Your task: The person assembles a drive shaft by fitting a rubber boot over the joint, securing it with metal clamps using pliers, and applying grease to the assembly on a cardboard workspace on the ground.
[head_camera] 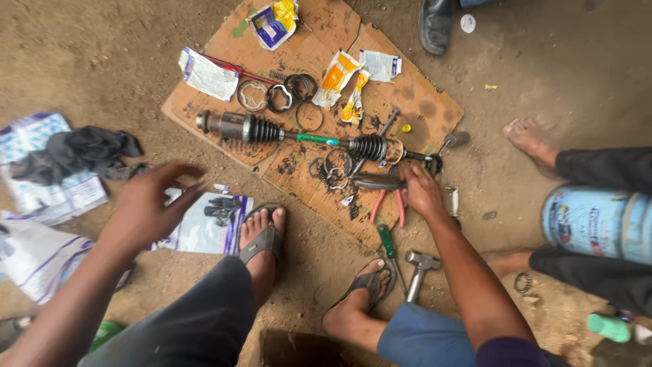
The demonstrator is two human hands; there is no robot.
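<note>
A greasy drive shaft (305, 137) with two black rubber boots lies across a sheet of cardboard (421, 102) on the dirt ground. My right hand (422, 191) rests at the shaft's right end, fingers down on a dark metal part by the red-handled pliers (388, 202). My left hand (146, 207) hovers open in the air to the left, above a clear plastic packet (204, 228) holding dark parts. It touches nothing. My feet in dark sandals stand below the cardboard.
Metal clamp rings (278, 96), torn packets and a yellow-white grease sachet (336, 78) litter the cardboard. A green-handled screwdriver (387, 241) and a hammer (418, 268) lie near my right foot. Another person's bare foot (526, 139) and a blue tin (598, 221) are at right. Black cloth (81, 151) lies left.
</note>
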